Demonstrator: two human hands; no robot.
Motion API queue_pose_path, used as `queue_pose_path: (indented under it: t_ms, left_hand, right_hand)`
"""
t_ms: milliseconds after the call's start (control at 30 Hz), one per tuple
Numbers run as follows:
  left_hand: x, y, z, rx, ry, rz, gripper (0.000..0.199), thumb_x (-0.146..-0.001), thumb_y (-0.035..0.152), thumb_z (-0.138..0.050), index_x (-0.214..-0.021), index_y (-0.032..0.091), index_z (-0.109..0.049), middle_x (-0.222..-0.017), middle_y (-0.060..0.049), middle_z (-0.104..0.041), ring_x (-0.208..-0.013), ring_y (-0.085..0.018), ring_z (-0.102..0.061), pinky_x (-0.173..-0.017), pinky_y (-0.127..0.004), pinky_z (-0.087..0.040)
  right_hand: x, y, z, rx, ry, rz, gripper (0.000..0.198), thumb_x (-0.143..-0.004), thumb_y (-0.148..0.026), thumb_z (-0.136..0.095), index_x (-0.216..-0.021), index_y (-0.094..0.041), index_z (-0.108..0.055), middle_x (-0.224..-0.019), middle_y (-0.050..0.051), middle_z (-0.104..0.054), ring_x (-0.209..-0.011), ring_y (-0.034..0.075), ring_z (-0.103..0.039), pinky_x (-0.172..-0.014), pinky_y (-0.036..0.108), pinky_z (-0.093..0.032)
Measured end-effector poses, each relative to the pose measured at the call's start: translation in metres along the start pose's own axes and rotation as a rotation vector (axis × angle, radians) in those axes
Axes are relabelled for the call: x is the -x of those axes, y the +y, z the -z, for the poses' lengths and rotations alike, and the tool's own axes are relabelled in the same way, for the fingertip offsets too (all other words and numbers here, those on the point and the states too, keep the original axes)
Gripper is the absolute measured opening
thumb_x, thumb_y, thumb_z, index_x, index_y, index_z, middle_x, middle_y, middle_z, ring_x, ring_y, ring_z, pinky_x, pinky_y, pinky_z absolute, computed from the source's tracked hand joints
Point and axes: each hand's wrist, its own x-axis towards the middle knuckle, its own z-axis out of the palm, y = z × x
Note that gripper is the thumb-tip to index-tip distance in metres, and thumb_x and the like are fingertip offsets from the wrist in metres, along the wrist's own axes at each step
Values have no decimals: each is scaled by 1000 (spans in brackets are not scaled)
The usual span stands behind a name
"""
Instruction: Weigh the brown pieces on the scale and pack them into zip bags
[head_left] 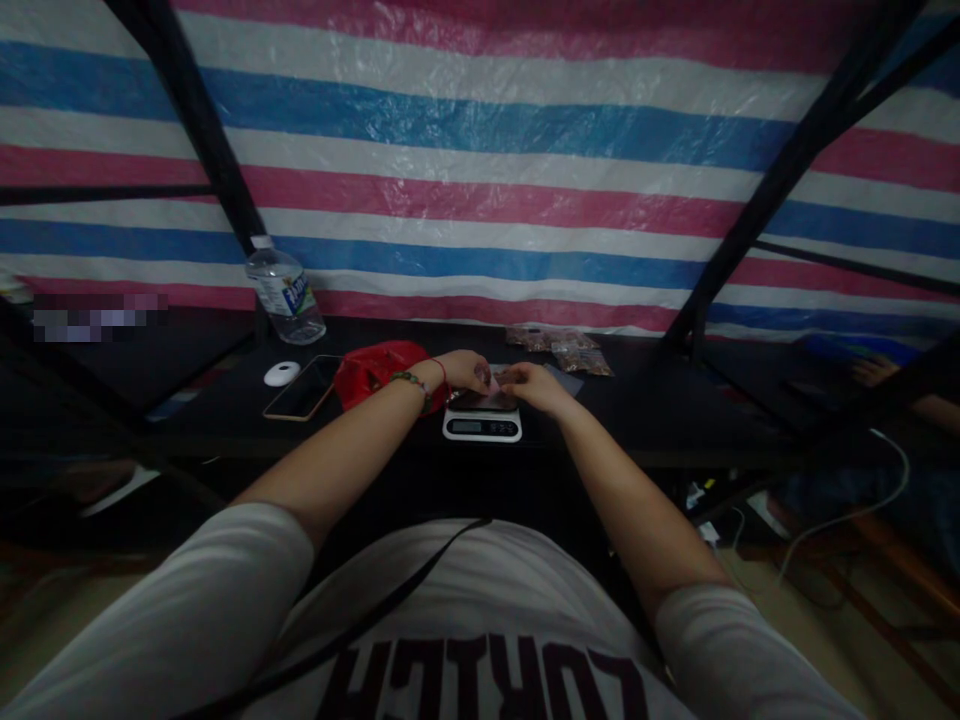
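Note:
A small digital scale (pixel 482 425) with a white body and a dark top plate stands near the table's front edge. Over its plate my left hand (pixel 466 370) is closed, fingers bent around part of a small clear plastic bag (pixel 494 385). From the other side my right hand (pixel 531 384) pinches the same bag. What the bag contains is too dim to make out. Just left of the scale, partly behind my left wrist, lies a crumpled red plastic bag (pixel 375 372). Flat clear sheets or bags (pixel 564 381) lie beside my right hand.
Filled small clear packets (pixel 577 353) lie at the back right. To the left are a phone (pixel 304 388), a white rounded case (pixel 281 374) and a large plastic bottle (pixel 286 295). Dark metal posts (pixel 720 260) frame the table; a person's hand (pixel 874 370) shows far right.

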Motion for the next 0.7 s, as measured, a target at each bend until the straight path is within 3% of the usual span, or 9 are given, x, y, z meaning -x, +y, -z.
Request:
queue_pose_path:
  t_ms: [333,567,700]
  left_hand:
    - [-6,7,11,-31,-117,79,34,-57,18,-60,-89,15,-72,-75,-5,-70,-62,-17,-60,-60,-24,-44]
    - [3,4,21,249,25,27,38,-66,25,-59,-102,14,-66,-73,-3,-68,-55,-14,-57,-52,-23,-43]
    - [0,10,22,236,119,-63,35,-67,32,-65,-97,15,-67,-78,-3,-69,-63,-14,-60,-61,-22,-45]
  right_hand:
    - [4,-5,14,65,-4,-54,31,-68,-23,-72,-97,-12,-67,-93,7,-71,-82,17,-65,-77,28,-47]
    - [7,-11,9,81,-30,-34,33,-67,-25,-73,-98,-14,-68,-91,6,-71,-80,17,-65,-70,25,-46]
    - [6,-14,2,82,-22,15,29,-68,-24,-72,-95,-15,-69,-89,4,-71,-78,16,-64,-69,24,-46]
